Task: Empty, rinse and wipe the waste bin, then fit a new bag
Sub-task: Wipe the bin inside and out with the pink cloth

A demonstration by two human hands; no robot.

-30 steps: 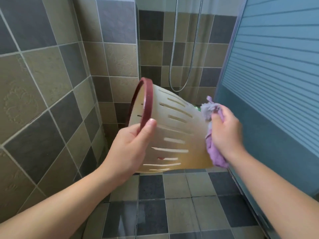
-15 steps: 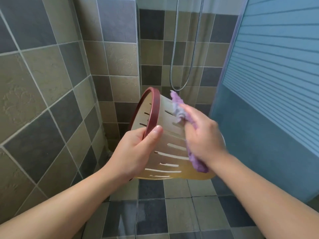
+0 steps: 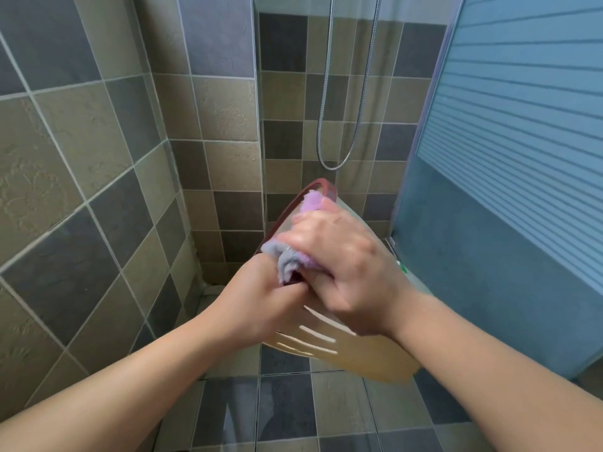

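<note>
Since half a second before, we saw the right hand (image 3: 339, 269) carry the purple cloth (image 3: 293, 256) from the slotted wall up to the maroon rim (image 3: 326, 187), beside the left hand (image 3: 261, 298). Right fingers were curled round the cloth; left fingers were closed on the rim, holding the waste bin (image 3: 342, 350) tilted in mid-air above the tiled floor (image 3: 287, 415). We judged it light, thin, somewhat flexible plastic (likely slippery if wet), best gripped at the stiffer rim. Its inside and base were hidden; the right hand was motion-blurred, and whether the bin was wet we could not tell
</note>
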